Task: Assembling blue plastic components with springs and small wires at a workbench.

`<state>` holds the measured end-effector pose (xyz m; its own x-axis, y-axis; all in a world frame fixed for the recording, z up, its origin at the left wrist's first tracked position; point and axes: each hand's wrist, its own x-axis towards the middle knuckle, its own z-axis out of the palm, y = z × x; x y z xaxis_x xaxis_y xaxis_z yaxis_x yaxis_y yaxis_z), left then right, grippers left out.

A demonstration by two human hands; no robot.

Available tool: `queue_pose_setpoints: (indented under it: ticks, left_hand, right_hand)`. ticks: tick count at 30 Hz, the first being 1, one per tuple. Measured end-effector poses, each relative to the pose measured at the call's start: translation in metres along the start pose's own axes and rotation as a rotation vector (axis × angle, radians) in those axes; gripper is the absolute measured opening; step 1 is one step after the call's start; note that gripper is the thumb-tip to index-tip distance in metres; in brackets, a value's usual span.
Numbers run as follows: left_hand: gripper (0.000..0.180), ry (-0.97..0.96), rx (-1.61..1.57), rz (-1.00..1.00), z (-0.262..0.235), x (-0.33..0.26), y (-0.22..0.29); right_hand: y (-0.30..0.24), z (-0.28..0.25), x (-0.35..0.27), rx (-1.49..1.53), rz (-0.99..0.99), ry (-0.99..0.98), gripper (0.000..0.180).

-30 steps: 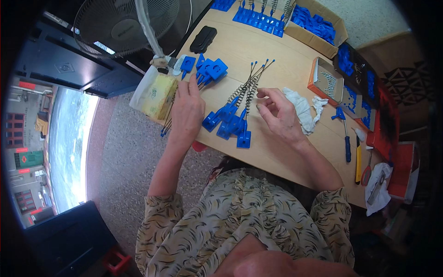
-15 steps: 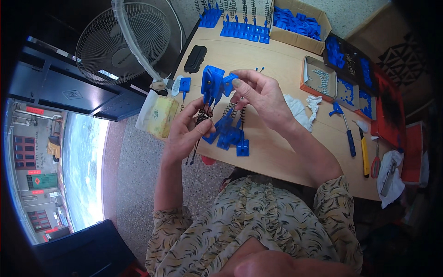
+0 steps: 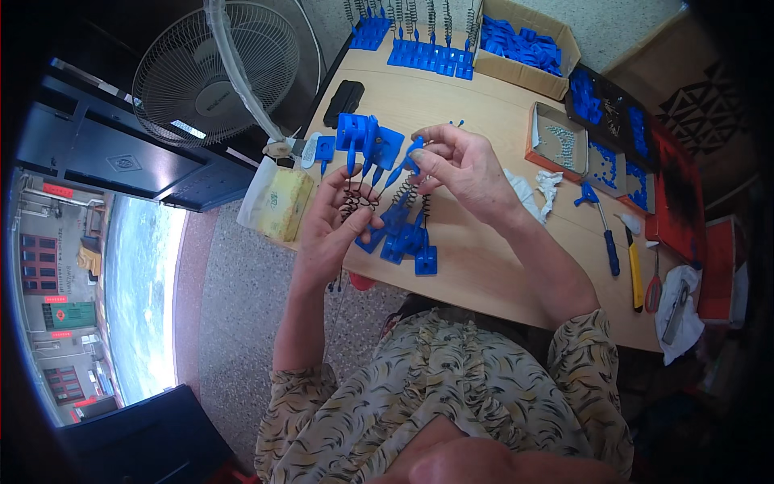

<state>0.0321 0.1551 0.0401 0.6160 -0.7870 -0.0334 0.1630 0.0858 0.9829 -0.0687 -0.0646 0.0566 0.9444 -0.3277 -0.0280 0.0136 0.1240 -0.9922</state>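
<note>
My left hand (image 3: 329, 226) is closed around a bunch of black coil springs (image 3: 359, 202), whose blue square plastic heads (image 3: 355, 131) fan out above the fingers. Between the thumb and fingers of my right hand (image 3: 472, 177) is a blue plastic piece (image 3: 413, 153), just right of those heads; whether a spring hangs from it is hard to see. Below and between my hands, more blue spring pieces (image 3: 395, 246) lie in a pile at the table's near edge. A single blue piece (image 3: 324, 148) rests on the table, left of the bunch.
Rows of blue pieces with upright springs (image 3: 431, 56) stand along the far edge, beside a carton of blue parts (image 3: 520, 48). Small boxes of parts (image 3: 558, 141) line the right side. Nearer are a screwdriver (image 3: 610, 242), a yellow cutter (image 3: 637, 274) and a black case (image 3: 344, 103).
The blue heads in my left hand have spread apart and shifted slightly left. My right hand has moved a little right, its blue piece now separate from the others.
</note>
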Motion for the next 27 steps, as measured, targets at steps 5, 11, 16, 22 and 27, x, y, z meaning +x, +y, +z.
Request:
queue_pose_setpoints:
  ticks: [5,11,16,22,27]
  left_hand:
    - [0.059,-0.007,0.034,-0.008,-0.001,-0.002,0.000]
    - [0.054,0.015,0.012,0.027,0.011,-0.001,-0.013]
    - [0.052,0.008,0.075,0.000,0.011,-0.006,-0.015]
    - [0.052,0.146,0.169,0.035,-0.021,-0.009,-0.002]
    - [0.040,0.420,0.873,0.216,-0.048,0.004,-0.005]
  right_hand:
    - [-0.015,-0.011,0.001,-0.106,0.083,-0.095,0.047]
    - [0.009,0.006,0.000,0.169,-0.045,0.026,0.050]
    - [0.016,0.016,0.000,0.367,-0.045,0.001,0.054]
    - [0.011,-0.008,-0.003,-0.030,-0.011,0.004,0.056]
    - [0.037,-0.041,-0.016,-0.006,0.134,0.024,0.053]
